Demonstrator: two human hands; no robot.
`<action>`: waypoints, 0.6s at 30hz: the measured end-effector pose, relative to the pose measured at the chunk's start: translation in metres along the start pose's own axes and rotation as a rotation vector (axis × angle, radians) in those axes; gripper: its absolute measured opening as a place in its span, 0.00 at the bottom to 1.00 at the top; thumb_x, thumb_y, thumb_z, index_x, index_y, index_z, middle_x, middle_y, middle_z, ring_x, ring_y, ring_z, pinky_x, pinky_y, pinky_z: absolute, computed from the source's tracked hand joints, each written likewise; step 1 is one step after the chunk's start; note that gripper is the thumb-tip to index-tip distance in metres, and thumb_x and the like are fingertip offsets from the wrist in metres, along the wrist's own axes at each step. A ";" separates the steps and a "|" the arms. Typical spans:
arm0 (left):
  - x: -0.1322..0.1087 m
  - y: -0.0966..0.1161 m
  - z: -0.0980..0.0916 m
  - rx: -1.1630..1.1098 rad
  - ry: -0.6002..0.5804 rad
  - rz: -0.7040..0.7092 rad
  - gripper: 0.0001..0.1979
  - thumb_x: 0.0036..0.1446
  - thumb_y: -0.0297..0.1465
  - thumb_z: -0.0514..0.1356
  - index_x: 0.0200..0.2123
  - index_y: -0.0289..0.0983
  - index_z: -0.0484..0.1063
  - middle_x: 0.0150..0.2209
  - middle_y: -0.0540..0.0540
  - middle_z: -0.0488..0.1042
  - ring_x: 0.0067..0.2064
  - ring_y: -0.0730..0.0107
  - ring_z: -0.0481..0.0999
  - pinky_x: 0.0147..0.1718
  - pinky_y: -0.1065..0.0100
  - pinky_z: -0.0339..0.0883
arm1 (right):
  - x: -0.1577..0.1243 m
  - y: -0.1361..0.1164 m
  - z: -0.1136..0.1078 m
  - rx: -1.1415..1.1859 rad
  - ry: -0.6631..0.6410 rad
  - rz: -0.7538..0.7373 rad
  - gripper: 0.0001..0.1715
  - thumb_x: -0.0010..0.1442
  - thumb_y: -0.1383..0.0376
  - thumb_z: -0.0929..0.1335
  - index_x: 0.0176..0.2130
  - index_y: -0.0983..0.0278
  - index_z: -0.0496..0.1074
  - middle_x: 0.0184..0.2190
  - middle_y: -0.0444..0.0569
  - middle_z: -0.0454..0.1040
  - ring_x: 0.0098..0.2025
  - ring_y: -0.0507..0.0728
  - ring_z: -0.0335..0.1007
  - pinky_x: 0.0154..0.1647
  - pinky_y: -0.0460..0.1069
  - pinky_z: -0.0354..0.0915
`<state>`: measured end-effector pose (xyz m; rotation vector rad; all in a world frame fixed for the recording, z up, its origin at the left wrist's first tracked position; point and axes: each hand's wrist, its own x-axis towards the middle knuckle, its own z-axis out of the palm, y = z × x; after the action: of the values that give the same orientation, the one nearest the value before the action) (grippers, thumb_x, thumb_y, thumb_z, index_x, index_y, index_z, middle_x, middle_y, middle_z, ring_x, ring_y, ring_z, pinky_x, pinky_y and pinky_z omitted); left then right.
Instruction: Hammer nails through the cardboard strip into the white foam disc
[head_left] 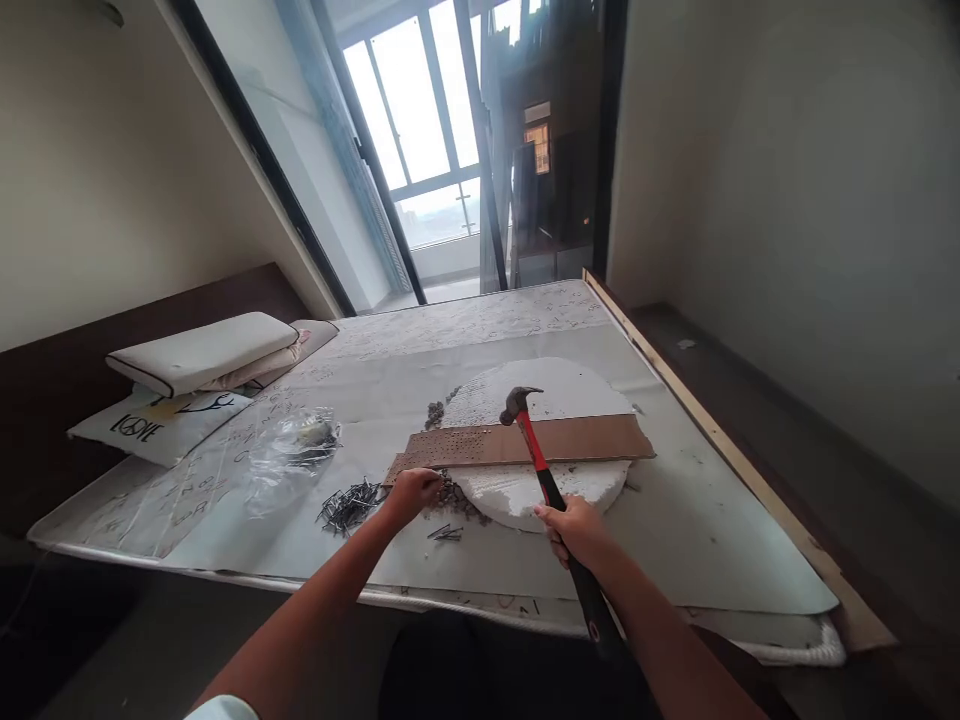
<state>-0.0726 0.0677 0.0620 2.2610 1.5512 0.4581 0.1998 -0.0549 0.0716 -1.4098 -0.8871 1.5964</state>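
My right hand [581,530] is wrapped round the black grip of a claw hammer [531,435]. Its red neck and dark metal head point up and away, above a brown board [570,440]. The board lies across a round white foam-like slab [517,492], and many small dark holes mark its left half. Closed, with the fingertips together, my left hand [412,492] is at the board's near left edge; whatever it may pinch is too small to make out. Beside it lies a pile of nails [351,507], and a few loose nails [447,533] rest closer to me.
A clear plastic bag [281,465] with dark contents lies on the left of the sheet-covered mattress [420,340]. Pillows [202,355] are stacked at the headboard. Greyish crumbs [457,497] surround the slab. A wooden bed rail [697,425] runs along the right.
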 end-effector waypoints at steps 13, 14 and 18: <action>0.117 0.058 0.051 -0.305 0.201 -0.091 0.17 0.47 0.42 0.55 0.23 0.35 0.74 0.22 0.46 0.74 0.24 0.71 0.70 0.24 0.72 0.59 | 0.009 -0.007 -0.005 0.072 -0.021 -0.017 0.11 0.49 0.61 0.64 0.24 0.61 0.54 0.09 0.32 0.52 0.09 0.46 0.49 0.08 0.44 0.51; 0.122 0.057 0.055 -0.288 0.210 -0.087 0.16 0.47 0.42 0.55 0.23 0.36 0.74 0.23 0.46 0.75 0.26 0.70 0.71 0.24 0.71 0.59 | 0.010 -0.007 -0.005 0.078 -0.020 -0.014 0.11 0.49 0.61 0.63 0.24 0.61 0.54 0.09 0.32 0.52 0.08 0.46 0.49 0.08 0.44 0.51; 0.133 0.051 0.062 -0.225 0.226 -0.079 0.16 0.47 0.42 0.55 0.25 0.36 0.76 0.26 0.46 0.77 0.31 0.66 0.73 0.27 0.70 0.60 | 0.012 -0.010 -0.004 0.083 -0.013 0.012 0.10 0.49 0.62 0.63 0.23 0.61 0.53 0.08 0.32 0.51 0.08 0.45 0.47 0.07 0.43 0.50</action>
<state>0.0433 0.1682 0.0391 2.0259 1.5974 0.8448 0.2046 -0.0396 0.0750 -1.3506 -0.8126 1.6346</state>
